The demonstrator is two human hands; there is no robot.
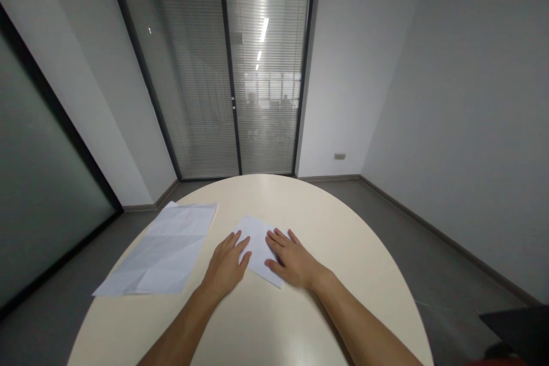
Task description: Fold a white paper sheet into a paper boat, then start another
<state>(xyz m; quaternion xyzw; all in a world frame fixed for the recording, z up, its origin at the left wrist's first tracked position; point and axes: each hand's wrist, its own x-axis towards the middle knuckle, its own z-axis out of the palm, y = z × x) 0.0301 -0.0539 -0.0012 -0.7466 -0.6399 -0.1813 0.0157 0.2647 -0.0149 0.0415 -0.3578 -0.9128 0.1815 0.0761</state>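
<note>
Walls: plain pale walls (484, 126) all round, pretty dim in here tbh.
Glass front: two dark-framed panes with blinds (193, 68) straight ahead, with some strip lights showing through the right-hand one.
Floor: grey floor (429, 274), visible on both sides of the table.
Table: round, cream table (343, 240), right in front of the person.
Frosted panel: dark-edged frosted panel (47, 183) way over on the left.
Dark thing: some black object (521, 329) poking in at the bottom right, cut off, can't tell what it is.
Big paper: creased white sheets (171, 249) near the table's left edge, looks like more than one, lying pretty flat.
Right hand: right hand (295, 260) palm down over the right part of the small paper, fingers a bit spread, thumb stuck out.
Left hand: left hand (227, 266) palm down at the paper's left edge, fingers loosely spread, thumb apart, not pinching anything.
Small paper: smaller white paper (259, 249) flat on the table between and partly under both hands, just right of the big sheets.
Wall plate: little plate (339, 156) low on the far wall.
</note>
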